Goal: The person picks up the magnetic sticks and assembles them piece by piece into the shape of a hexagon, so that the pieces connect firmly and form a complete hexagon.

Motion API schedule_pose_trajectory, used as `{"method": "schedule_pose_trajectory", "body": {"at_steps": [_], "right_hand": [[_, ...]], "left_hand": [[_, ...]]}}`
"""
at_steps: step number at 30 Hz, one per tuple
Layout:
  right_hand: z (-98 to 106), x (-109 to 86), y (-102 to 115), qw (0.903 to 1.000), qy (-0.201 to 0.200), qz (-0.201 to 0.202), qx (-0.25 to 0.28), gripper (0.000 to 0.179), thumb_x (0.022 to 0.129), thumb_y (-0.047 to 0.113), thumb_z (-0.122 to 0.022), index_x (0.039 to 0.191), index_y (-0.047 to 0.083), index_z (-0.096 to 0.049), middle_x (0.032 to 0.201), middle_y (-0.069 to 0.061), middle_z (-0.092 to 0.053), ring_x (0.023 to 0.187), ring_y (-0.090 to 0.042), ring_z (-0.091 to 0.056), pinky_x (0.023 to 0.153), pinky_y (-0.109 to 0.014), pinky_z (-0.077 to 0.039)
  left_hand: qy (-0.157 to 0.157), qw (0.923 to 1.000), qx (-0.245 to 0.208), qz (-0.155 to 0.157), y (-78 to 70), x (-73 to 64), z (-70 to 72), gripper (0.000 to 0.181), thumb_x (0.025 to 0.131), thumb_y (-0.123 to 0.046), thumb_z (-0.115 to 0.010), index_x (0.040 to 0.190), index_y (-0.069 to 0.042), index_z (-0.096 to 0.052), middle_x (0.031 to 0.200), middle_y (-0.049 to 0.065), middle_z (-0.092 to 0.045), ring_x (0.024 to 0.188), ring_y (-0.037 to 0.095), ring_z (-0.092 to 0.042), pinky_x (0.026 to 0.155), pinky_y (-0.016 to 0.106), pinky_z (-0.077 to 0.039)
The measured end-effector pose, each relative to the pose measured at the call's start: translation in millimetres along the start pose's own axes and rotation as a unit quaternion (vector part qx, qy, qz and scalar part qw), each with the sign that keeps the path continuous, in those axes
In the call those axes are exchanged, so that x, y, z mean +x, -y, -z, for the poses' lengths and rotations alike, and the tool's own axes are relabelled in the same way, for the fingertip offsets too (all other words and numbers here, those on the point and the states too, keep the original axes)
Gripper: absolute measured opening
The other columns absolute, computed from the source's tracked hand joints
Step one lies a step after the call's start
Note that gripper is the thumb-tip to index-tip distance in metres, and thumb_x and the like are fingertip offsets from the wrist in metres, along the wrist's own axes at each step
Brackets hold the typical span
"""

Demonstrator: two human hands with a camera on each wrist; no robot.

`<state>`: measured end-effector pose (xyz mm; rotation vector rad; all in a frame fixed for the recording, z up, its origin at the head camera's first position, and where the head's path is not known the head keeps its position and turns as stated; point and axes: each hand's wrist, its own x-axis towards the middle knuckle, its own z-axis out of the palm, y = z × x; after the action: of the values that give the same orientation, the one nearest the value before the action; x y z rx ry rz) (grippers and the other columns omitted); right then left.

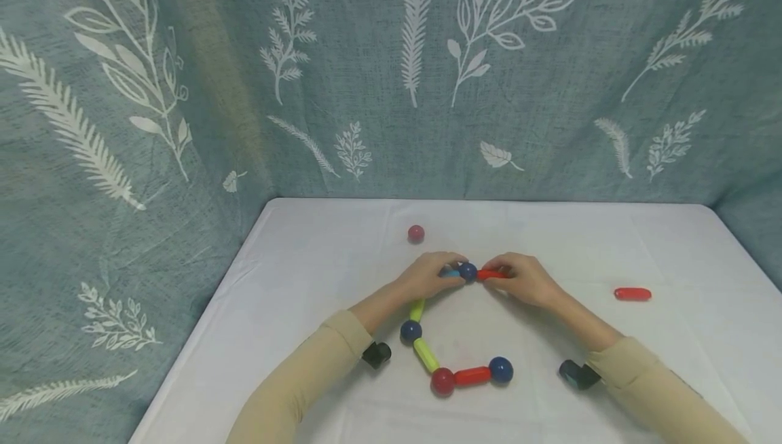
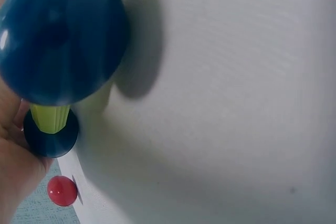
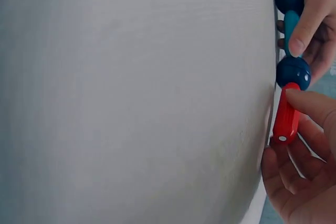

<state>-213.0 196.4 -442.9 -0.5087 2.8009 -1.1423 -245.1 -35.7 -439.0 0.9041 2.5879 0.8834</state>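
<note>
In the head view my left hand [image 1: 430, 275] pinches a light blue rod [image 3: 291, 32], its thumb lying along it in the right wrist view. A dark blue ball [image 1: 468, 271] joins that rod to a red rod [image 1: 490, 274]. Thumb and fingers of my right hand [image 1: 524, 280] grip this red rod, whose far end is bare. From the left hand the chain runs back through another dark blue ball [image 3: 289, 0], a yellow-green rod [image 1: 417, 309], a dark blue ball [image 1: 411, 332], a second yellow-green rod [image 1: 425, 356], a red ball [image 1: 442, 382], and a red rod [image 1: 472, 376], ending at a dark blue ball [image 1: 501, 370].
A loose red ball [image 1: 416, 233] lies beyond the hands on the white table [image 1: 611, 240]. Off to the right is a loose red rod [image 1: 632, 294]. Black wrist cameras [image 1: 377, 355] show under both sleeves. Patterned green-blue cloth [image 1: 379, 91] hangs behind the table.
</note>
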Motion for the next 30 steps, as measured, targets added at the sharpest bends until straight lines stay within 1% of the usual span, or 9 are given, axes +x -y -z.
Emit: {"method": "schedule_pose_trajectory", "body": {"at_steps": [2,6,9,12,17,21,24,27,30], "right_hand": [[-1,0.9,0,1.0000,0.002,0.001,0.002,0.022,0.086,0.013,-0.073,0.106,0.004,-0.071,0.095,-0.007,-0.069,0.073,-0.014,-0.060,0.061,-0.028,-0.050],[-3,2.7,1,0.9999,0.007,0.006,0.005,0.024,0.086,0.015,-0.073,0.108,0.004,-0.071,0.098,-0.008,-0.069,0.082,-0.019,-0.063,0.067,-0.031,-0.051],[-5,3.9,1,0.9997,0.011,0.015,0.014,0.026,0.086,0.018,-0.074,0.108,0.005,-0.071,0.103,-0.009,-0.069,0.092,-0.024,-0.065,0.075,-0.036,-0.053],[-7,4.9,1,0.9992,0.013,0.026,0.027,0.026,0.086,0.019,-0.075,0.108,0.006,-0.071,0.105,-0.008,-0.070,0.098,-0.028,-0.065,0.082,-0.041,-0.053],[-11,9.0,2,0.9974,0.019,0.053,0.045,0.023,0.085,0.015,-0.076,0.105,0.006,-0.072,0.102,-0.006,-0.070,0.097,-0.026,-0.066,0.083,-0.040,-0.053],[-15,13.9,7,0.9957,0.027,0.075,0.049,0.021,0.085,0.014,-0.075,0.105,0.006,-0.072,0.101,-0.005,-0.071,0.096,-0.024,-0.066,0.082,-0.036,-0.053],[-18,17.3,11,0.9946,0.033,0.081,0.055,0.021,0.086,0.014,-0.075,0.105,0.007,-0.072,0.101,-0.004,-0.071,0.096,-0.023,-0.067,0.081,-0.034,-0.054],[-19,20.0,14,0.9939,0.038,0.082,0.063,0.020,0.086,0.015,-0.075,0.104,0.007,-0.072,0.100,-0.004,-0.071,0.096,-0.022,-0.067,0.081,-0.032,-0.054],[-20,21.9,16,0.9934,0.038,0.086,0.065,0.020,0.086,0.014,-0.075,0.104,0.006,-0.072,0.100,-0.004,-0.071,0.095,-0.022,-0.068,0.080,-0.032,-0.054]], "left_hand": [[-0.002,1.0000,0.001,0.001,0.5,-1.2,-0.1,0.042,0.094,-0.025,-0.066,0.134,-0.015,-0.057,0.123,0.003,-0.064,0.117,0.019,-0.057,0.098,0.033,-0.045],[-0.007,0.9998,0.014,0.013,-0.3,-5.2,-0.3,0.045,0.093,-0.029,-0.067,0.135,-0.016,-0.057,0.124,0.003,-0.064,0.116,0.019,-0.058,0.097,0.034,-0.045],[-0.015,0.9991,0.033,0.021,-0.9,-9.6,-0.4,0.049,0.091,-0.035,-0.068,0.135,-0.017,-0.056,0.123,0.003,-0.064,0.115,0.020,-0.058,0.096,0.035,-0.046],[-0.027,0.9980,0.051,0.025,-0.2,-13.1,-0.5,0.050,0.090,-0.041,-0.068,0.132,-0.016,-0.059,0.121,0.003,-0.065,0.112,0.020,-0.059,0.094,0.035,-0.047],[-0.038,0.9980,0.041,0.029,2.6,-14.9,0.3,0.047,0.087,-0.041,-0.071,0.125,-0.013,-0.062,0.119,0.002,-0.064,0.111,0.019,-0.058,0.094,0.033,-0.046],[-0.029,0.9987,0.040,0.015,4.6,-14.0,2.8,0.046,0.087,-0.038,-0.072,0.125,-0.014,-0.062,0.121,0.001,-0.063,0.113,0.017,-0.057,0.097,0.032,-0.045],[-0.028,0.9983,0.051,-0.002,5.7,-13.4,4.9,0.040,0.088,-0.036,-0.073,0.121,-0.015,-0.066,0.117,0.000,-0.066,0.111,0.016,-0.059,0.097,0.031,-0.045],[-0.039,0.9979,0.049,-0.015,7.0,-13.8,6.5,0.031,0.088,-0.033,-0.073,0.112,-0.014,-0.070,0.109,0.000,-0.069,0.106,0.016,-0.061,0.095,0.030,-0.045],[-0.050,0.9977,0.041,-0.018,8.2,-15.2,7.3,0.027,0.087,-0.032,-0.073,0.107,-0.014,-0.072,0.104,0.000,-0.070,0.102,0.016,-0.062,0.093,0.029,-0.046]]}}
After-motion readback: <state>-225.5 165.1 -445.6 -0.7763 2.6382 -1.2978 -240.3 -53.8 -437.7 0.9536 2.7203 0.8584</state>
